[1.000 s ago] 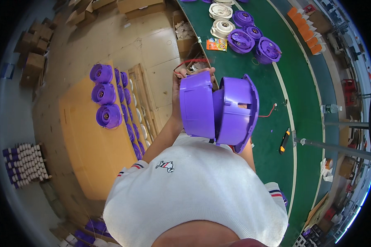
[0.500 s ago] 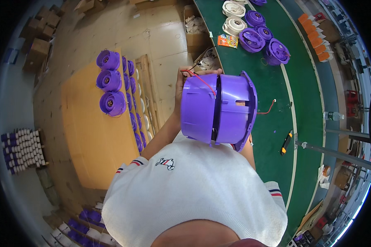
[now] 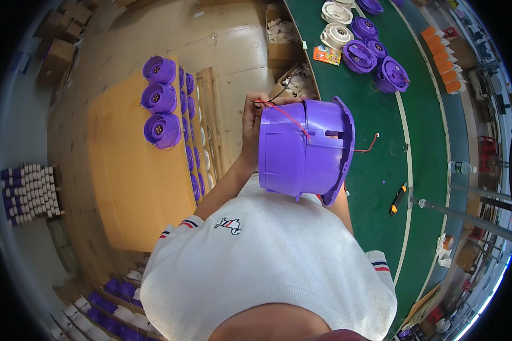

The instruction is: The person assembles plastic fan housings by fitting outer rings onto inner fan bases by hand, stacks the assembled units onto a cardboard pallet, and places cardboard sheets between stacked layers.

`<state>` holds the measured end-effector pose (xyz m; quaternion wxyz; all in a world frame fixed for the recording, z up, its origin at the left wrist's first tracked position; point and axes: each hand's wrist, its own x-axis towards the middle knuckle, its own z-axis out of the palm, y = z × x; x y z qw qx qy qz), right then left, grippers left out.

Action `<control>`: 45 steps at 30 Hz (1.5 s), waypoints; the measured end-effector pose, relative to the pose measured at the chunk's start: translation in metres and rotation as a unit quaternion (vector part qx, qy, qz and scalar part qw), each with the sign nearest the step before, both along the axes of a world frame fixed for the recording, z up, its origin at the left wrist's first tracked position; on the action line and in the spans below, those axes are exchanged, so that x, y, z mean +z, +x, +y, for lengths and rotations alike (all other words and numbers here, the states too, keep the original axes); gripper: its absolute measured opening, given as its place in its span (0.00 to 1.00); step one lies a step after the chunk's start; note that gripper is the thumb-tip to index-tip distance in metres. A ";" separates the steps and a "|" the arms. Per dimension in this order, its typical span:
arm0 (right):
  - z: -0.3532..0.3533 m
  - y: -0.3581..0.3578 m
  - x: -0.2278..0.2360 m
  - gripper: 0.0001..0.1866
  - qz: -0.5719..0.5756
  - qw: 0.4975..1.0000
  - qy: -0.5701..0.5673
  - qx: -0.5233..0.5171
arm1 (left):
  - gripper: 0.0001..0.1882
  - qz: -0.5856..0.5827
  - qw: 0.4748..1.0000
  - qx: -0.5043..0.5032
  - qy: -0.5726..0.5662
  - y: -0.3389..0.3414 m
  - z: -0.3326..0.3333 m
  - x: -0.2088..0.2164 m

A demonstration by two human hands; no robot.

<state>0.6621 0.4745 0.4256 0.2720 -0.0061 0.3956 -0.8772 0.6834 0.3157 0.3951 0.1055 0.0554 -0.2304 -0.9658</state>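
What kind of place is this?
Probably an assembly workshop: a purple housing in the left hand, similar purple parts on a green workbench, and cardboard boxes at far left.

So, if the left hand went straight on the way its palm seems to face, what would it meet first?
The purple housing, most likely: the left hand sits against its left end, though the housing hides part of the grip.
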 end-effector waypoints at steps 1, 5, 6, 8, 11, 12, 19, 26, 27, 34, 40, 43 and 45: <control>-0.002 0.001 -0.005 0.16 0.000 1.000 0.000 0.006 | 0.12 -0.028 1.000 0.001 0.014 0.000 -0.005 -0.006; -0.006 0.001 -0.027 0.16 -0.006 0.999 -0.023 0.040 | 0.12 -0.172 0.978 0.119 0.014 0.025 0.008 0.076; -0.009 0.003 -0.027 0.16 -0.006 0.998 -0.021 0.051 | 0.12 -0.174 0.976 0.127 0.015 0.029 0.004 0.068; -0.017 0.006 -0.015 0.15 0.000 0.997 -0.022 0.068 | 0.12 -0.098 0.976 0.153 -0.122 0.036 -0.011 0.025; -0.025 0.006 -0.014 0.14 -0.004 0.994 -0.023 0.105 | 0.13 0.009 0.928 0.183 -0.326 0.046 -0.028 -0.022; -0.029 0.005 -0.012 0.14 -0.015 0.992 -0.025 0.123 | 0.13 0.005 0.926 0.193 -0.325 0.049 -0.028 -0.022; -0.051 -0.003 -0.012 0.16 0.008 0.959 0.205 0.197 | 0.11 -0.030 0.886 0.348 -0.305 0.055 -0.022 0.014; -0.094 0.000 -0.036 0.13 0.195 0.947 0.143 0.212 | 0.12 -0.158 0.831 0.457 -0.276 0.086 -0.035 -0.021; -0.101 -0.001 -0.039 0.11 0.196 0.940 0.138 0.245 | 0.12 -0.165 0.821 0.473 -0.274 0.093 -0.037 -0.025; -0.136 0.046 -0.064 0.25 0.246 0.888 -0.004 0.390 | 0.08 -0.060 0.856 0.506 0.089 0.168 -0.046 -0.089; -0.179 0.091 -0.093 0.19 0.336 0.764 0.115 0.538 | 0.08 -0.284 0.704 0.651 -0.015 0.236 -0.051 -0.145; -0.204 0.132 -0.105 0.19 0.290 0.766 0.118 0.561 | 0.09 -0.398 0.606 0.687 -0.046 0.273 -0.060 -0.160; -0.216 0.153 -0.111 0.18 0.290 0.762 0.147 0.560 | 0.11 -0.447 0.559 0.694 -0.081 0.293 -0.071 -0.164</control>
